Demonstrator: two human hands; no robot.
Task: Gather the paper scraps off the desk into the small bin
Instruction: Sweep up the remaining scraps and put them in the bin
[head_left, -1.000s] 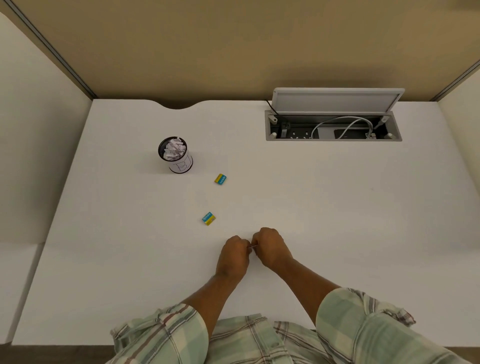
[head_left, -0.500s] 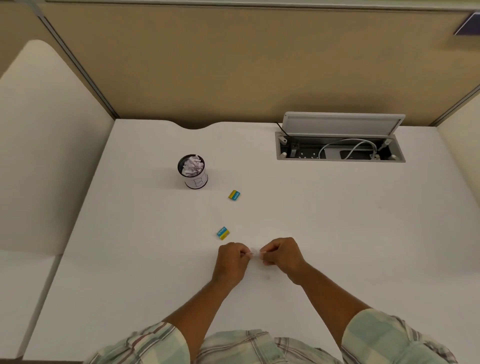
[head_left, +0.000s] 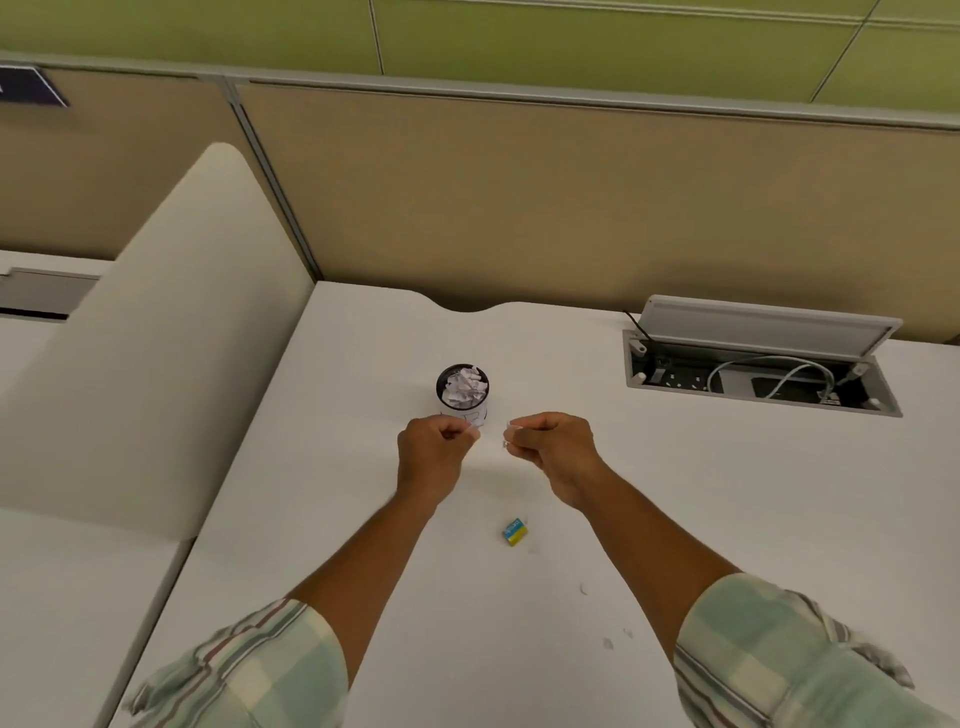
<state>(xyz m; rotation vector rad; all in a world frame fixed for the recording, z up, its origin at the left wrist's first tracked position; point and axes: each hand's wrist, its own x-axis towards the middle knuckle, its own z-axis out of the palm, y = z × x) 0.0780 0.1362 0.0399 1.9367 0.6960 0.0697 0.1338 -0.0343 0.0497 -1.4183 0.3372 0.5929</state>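
My plaid sleeves (head_left: 249, 670) occupy the near edge of the view, with both forearms extended forward over the white worktop (head_left: 727, 493). A few tiny specks (head_left: 607, 643) lie on the worktop between the forearms. Further out, a small blue-and-yellow block (head_left: 515, 532) rests flat, just inside my right forearm. Beyond it, my left hand (head_left: 431, 457) is curled, its fingers (head_left: 462, 435) pinching a small white paper scrap (head_left: 475, 433). My right hand (head_left: 553, 447) is likewise curled, pinching a second small white piece (head_left: 511, 427). The two hands are apart, with a clear gap between them. Just behind my left hand stands the small bin (head_left: 463, 391), upright, round, dark-rimmed, filled with crumpled paper scraps (head_left: 464, 385). At far right, an open cable tray (head_left: 758, 382) is recessed in the worktop, lid (head_left: 763, 323) raised, a white cable (head_left: 769, 370) coiled inside.
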